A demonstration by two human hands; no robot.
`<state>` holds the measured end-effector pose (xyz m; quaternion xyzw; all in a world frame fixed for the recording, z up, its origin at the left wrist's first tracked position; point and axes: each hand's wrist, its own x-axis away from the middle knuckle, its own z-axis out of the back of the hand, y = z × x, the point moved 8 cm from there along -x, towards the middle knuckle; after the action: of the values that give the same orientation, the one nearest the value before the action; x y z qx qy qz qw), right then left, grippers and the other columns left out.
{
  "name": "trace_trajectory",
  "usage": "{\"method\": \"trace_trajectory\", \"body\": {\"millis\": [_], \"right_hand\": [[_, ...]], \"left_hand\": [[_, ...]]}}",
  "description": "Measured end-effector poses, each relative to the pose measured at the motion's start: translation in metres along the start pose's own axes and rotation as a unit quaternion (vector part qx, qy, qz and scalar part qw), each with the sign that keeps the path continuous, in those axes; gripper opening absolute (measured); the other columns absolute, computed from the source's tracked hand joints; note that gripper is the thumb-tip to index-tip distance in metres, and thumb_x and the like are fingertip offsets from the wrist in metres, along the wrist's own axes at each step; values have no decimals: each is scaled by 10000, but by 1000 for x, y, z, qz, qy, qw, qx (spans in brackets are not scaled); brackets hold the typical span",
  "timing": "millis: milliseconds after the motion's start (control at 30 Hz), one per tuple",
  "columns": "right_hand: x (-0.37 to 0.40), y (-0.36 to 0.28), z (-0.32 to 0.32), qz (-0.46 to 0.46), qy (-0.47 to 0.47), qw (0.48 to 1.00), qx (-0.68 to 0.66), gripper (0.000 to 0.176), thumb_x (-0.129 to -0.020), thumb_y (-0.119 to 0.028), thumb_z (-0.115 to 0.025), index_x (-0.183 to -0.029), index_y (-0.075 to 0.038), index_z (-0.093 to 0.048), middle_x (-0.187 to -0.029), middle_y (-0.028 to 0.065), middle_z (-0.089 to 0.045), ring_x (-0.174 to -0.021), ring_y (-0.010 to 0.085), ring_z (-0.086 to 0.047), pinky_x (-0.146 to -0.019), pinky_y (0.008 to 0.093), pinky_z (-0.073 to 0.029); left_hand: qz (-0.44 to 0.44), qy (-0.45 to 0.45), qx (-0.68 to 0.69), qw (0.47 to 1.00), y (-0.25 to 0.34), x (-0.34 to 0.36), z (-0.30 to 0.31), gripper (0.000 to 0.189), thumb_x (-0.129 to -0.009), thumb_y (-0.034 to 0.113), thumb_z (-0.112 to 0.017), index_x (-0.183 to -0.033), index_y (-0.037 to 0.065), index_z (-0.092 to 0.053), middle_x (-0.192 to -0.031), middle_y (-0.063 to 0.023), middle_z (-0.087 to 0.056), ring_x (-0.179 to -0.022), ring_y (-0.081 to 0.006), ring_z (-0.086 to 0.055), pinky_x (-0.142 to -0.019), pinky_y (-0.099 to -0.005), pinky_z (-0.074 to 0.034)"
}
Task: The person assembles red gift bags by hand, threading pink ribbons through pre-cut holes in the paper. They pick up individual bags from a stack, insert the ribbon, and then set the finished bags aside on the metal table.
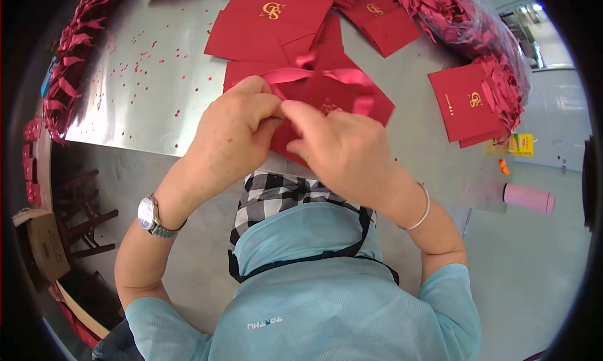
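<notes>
Both of my hands meet over a red paper bag (251,71) at the table's near edge. My left hand (235,125), below a wristwatch, has its thumb and fingers pinched on a pink-red ribbon (286,76) at the bag's top. Touching it, my right hand (339,144) is closed too, its fingertips at the same ribbon. The ribbon's other end curls over the bag to the right of my fingers. The exact grip is partly hidden by my knuckles.
More red bags (270,21) with gold lettering lie behind. Bundled ribbons in plastic (465,21) line the right, beside another bag (457,103). A pink bottle (529,198) stands at the right. Red confetti dots the metal table (141,103).
</notes>
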<state>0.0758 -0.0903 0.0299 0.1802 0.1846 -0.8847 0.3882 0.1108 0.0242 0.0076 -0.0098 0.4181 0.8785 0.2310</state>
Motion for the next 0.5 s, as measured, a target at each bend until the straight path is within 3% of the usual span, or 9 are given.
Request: {"method": "trace_trajectory", "body": {"millis": [67, 100, 133, 200, 233, 300, 333, 400, 500], "right_hand": [[8, -11, 6, 43, 16, 998, 31, 444, -785, -120, -721, -1209, -42, -615, -630, 10, -512, -521, 169, -515, -485, 312, -434], [15, -12, 4, 35, -37, 997, 63, 372, -802, -114, -698, -1161, -34, -640, -735, 32, -576, -653, 175, -577, -593, 316, -483], [16, -9, 4, 33, -37, 997, 64, 372, -802, -114, -698, -1161, -34, -640, -735, 32, -576, -653, 175, -577, -593, 316, -483], [22, -14, 21, 95, 105, 987, 80, 297, -799, -129, -643, -1075, -21, -632, -930, 50, -630, -917, 191, -611, -765, 345, -513], [32, -13, 23, 87, 120, 986, 80, 316, -762, -113, -690, -1062, -30, -631, -1172, 92, -605, -1097, 259, -569, -911, 410, -476], [57, 2, 23, -7, 179, 984, -23, 350, -711, -84, -734, -1043, -40, -632, -1150, 92, -599, -1055, 274, -577, -879, 410, -483], [65, 7, 16, -49, 152, 986, -55, 377, -667, -75, -764, -1016, -46, -626, -1139, 103, -584, -1035, 292, -572, -861, 409, -483], [72, 5, -6, -21, 17, 997, -75, 412, -618, -57, -816, -993, -49, -644, -1106, 139, -593, -1018, 333, -575, -861, 429, -491], [74, 7, -12, -53, -9, 997, -60, 385, -645, -75, -797, -1000, -49, -650, -1085, 131, -604, -997, 313, -590, -854, 404, -493]], "left_hand": [[2, 27, -48, 998, -7, 1, 1, 129, -785, -32, -604, -884, 29, -659, -894, -124, -601, -832, -337, -617, -698, -421, -505], [0, 27, -48, 999, -9, 1, 1, 129, -785, -32, -604, -884, 29, -659, -894, -124, -601, -832, -337, -617, -698, -421, -505], [9, 17, -61, 998, -12, 1, 1, 128, -786, -28, -605, -888, 30, -657, -896, -123, -601, -833, -339, -617, -700, -421, -507], [18, 3, -75, 997, -16, 2, 0, 127, -787, -24, -607, -892, 30, -655, -898, -122, -601, -833, -342, -618, -702, -421, -509], [23, -2, -84, 996, -18, 3, -2, 123, -788, -23, -605, -888, 30, -653, -897, -122, -604, -834, -341, -620, -703, -420, -510], [28, -6, -94, 995, -19, 3, -3, 119, -789, -22, -603, -885, 30, -651, -897, -121, -607, -836, -340, -621, -703, -419, -511], [19, -8, -94, 995, -18, 2, -3, 113, -790, -21, -600, -879, 30, -648, -895, -120, -612, -828, -340, -622, -699, -420, -512], [11, -11, -95, 995, -17, 3, -4, 108, -792, -20, -597, -874, 30, -645, -893, -119, -616, -820, -340, -623, -694, -421, -512], [10, -13, -92, 996, -19, 4, -2, 93, -793, -11, -598, -865, 31, -640, -894, -107, -625, -800, -336, -625, -682, -421, -513]]}}
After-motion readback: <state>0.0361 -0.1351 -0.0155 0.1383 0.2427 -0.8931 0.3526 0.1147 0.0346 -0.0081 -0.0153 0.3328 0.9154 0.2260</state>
